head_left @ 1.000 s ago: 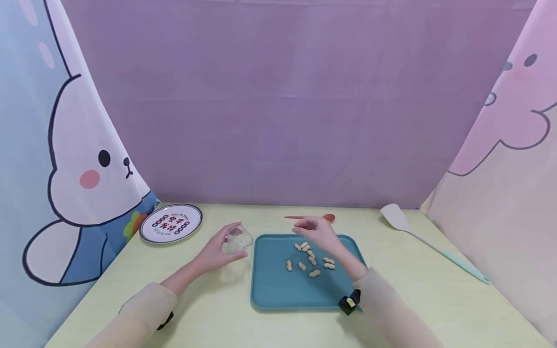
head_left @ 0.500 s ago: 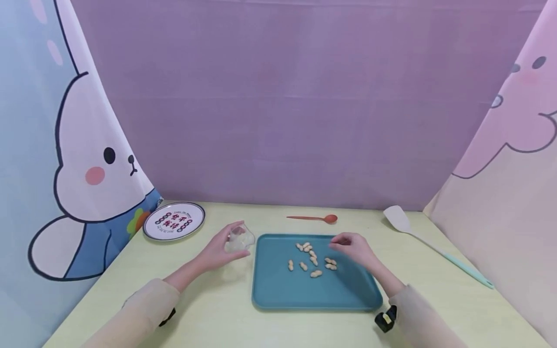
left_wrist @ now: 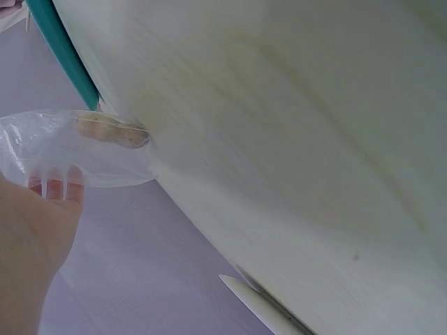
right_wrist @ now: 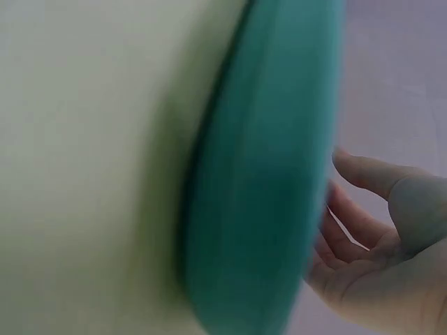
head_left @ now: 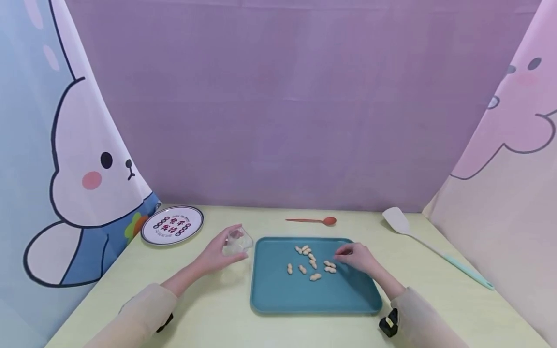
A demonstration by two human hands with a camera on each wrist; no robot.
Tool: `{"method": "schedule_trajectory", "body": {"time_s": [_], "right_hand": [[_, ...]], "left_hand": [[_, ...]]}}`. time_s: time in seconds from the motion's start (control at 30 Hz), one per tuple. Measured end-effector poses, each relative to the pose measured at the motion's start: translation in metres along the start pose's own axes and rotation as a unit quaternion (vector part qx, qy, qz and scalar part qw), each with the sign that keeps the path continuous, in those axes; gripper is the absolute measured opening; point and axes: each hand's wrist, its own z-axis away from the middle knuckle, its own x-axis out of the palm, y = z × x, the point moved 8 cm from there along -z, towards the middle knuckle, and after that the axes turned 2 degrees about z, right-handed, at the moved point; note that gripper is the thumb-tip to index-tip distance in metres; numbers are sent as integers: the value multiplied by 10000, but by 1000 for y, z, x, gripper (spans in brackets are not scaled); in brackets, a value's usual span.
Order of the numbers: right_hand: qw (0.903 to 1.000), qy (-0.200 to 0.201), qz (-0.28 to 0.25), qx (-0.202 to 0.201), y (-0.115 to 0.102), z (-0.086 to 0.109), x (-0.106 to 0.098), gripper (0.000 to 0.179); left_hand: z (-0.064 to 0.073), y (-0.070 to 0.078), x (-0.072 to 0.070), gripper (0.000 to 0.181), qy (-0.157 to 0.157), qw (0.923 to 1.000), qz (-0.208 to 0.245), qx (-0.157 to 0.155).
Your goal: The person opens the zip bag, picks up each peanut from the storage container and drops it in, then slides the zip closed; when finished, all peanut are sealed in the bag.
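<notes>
My left hand [head_left: 217,252] grips a clear plastic bag [head_left: 238,241] and holds its mouth spread, just left of the tray. In the left wrist view a peanut [left_wrist: 112,130] shows through the plastic of the bag, beyond my fingers [left_wrist: 56,187]. Over the right part of the teal tray [head_left: 278,297] is my right hand [head_left: 358,257], its fingertips close to a pair of peanuts [head_left: 329,267]. Thumb and fingers stand apart in the right wrist view, with nothing seen between them; the tray's edge hides some fingertips. Several more peanuts [head_left: 312,261] lie scattered on the tray.
Behind the tray lies a red spoon [head_left: 329,221]. A white plate [head_left: 171,225] with printed characters sits at the back left. At the right is a spatula [head_left: 435,247] with a mint handle. A purple curtain [head_left: 270,121] closes off the back of the table.
My right hand has moved from above the tray's back middle to its right side, then lower beside the pair of peanuts. The left hand keeps hold of the bag in about the same place.
</notes>
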Motion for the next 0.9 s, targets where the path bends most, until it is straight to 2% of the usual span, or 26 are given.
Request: {"method": "schedule_trajectory", "body": {"time_s": [0.1,0.13,0.43,0.73,0.9], "right_hand": [[10000,-87,-15,4,0,1,4,18],[9999,-124,-34,38,0,1,5,19],[9982,-570,-94,160,-5,5,8,15],[9982,-563,35,213,-6,4,10,12],[9989,-447,-7,105,-7,0,8,11]], "left_hand": [[1,-2,0,79,9,10000,11,-64],[0,-7,1,80,13,10000,-6,-39],[-3,-5,1,79,29,10000,-54,22],[-3,-4,2,76,76,10000,-41,15],[-1,-2,3,76,84,9999,-82,-34]]}}
